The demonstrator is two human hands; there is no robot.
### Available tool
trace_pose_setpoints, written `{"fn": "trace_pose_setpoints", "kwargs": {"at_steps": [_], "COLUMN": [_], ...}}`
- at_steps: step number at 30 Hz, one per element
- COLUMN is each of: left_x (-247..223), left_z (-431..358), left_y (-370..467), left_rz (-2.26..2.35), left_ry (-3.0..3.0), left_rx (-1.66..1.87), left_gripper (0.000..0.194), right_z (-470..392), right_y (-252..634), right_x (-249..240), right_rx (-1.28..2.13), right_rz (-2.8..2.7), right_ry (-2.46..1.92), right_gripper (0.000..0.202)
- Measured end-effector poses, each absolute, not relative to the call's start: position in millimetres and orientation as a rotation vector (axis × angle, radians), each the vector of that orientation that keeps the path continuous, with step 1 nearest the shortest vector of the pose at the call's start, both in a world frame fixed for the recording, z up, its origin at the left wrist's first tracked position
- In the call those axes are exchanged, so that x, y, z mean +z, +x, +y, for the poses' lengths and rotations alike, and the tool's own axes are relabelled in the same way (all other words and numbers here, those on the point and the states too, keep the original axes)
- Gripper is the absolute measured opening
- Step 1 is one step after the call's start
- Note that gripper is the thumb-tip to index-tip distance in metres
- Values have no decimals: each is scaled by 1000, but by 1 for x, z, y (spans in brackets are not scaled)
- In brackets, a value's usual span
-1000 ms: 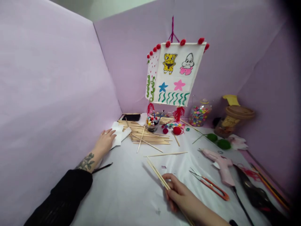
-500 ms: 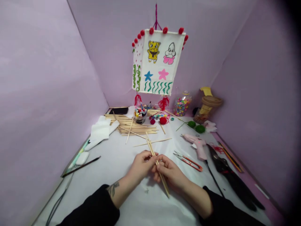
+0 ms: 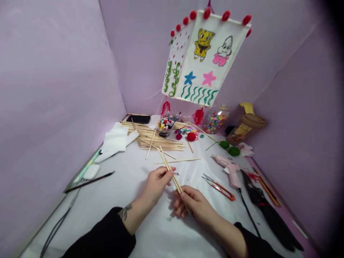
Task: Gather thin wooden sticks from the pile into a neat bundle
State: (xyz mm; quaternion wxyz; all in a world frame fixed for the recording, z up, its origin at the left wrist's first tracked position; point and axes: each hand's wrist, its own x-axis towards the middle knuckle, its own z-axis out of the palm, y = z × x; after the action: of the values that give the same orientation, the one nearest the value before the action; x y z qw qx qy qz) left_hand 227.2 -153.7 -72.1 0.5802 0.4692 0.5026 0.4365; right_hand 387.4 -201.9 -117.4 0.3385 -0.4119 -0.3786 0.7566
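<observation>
Both my hands hold a small bundle of thin wooden sticks (image 3: 174,181), slanting from upper left to lower right over the white table. My left hand (image 3: 158,182) pinches the sticks near their upper part between thumb and fingers. Lower down, my right hand (image 3: 194,203) has its thumb and fingers closed round them. The exact number of sticks is hard to make out. Just beyond the bundle a single loose stick (image 3: 185,160) lies crosswise, and a large pile of sticks (image 3: 153,138) spreads behind it.
Orange thread snips (image 3: 223,190), a pink glue gun (image 3: 229,168) and black-handled cutters (image 3: 268,211) lie on the right. A decorated white lantern (image 3: 204,61) hangs at the back, above a cup of paint pots (image 3: 164,128). White cloths (image 3: 115,139) and a dark brush (image 3: 91,181) are at left.
My hands have moved apart along the sticks, the left toward the upper end and the right lower down. The whole view has tilted and shifted, with the lantern now further right and higher.
</observation>
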Motion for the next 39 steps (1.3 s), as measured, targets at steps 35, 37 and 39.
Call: {"fn": "trace_pose_setpoints", "kwargs": {"at_steps": [35, 37, 39], "left_x": [-78, -79, -80], "left_z": [-150, -150, -150], "left_y": [222, 221, 221], "left_rz": [1158, 1159, 1153], "left_ry": [1052, 1052, 1051], "left_rx": [1114, 1113, 1108], "left_gripper": [29, 28, 28], "right_z": [-203, -204, -204], "right_y": [391, 391, 391], "right_x": [-123, -123, -123], "right_rx": [2001, 2006, 2007], "right_rz": [-1069, -1060, -1063], "right_ry": [-1082, -1086, -1089], "right_gripper": [51, 51, 51]}}
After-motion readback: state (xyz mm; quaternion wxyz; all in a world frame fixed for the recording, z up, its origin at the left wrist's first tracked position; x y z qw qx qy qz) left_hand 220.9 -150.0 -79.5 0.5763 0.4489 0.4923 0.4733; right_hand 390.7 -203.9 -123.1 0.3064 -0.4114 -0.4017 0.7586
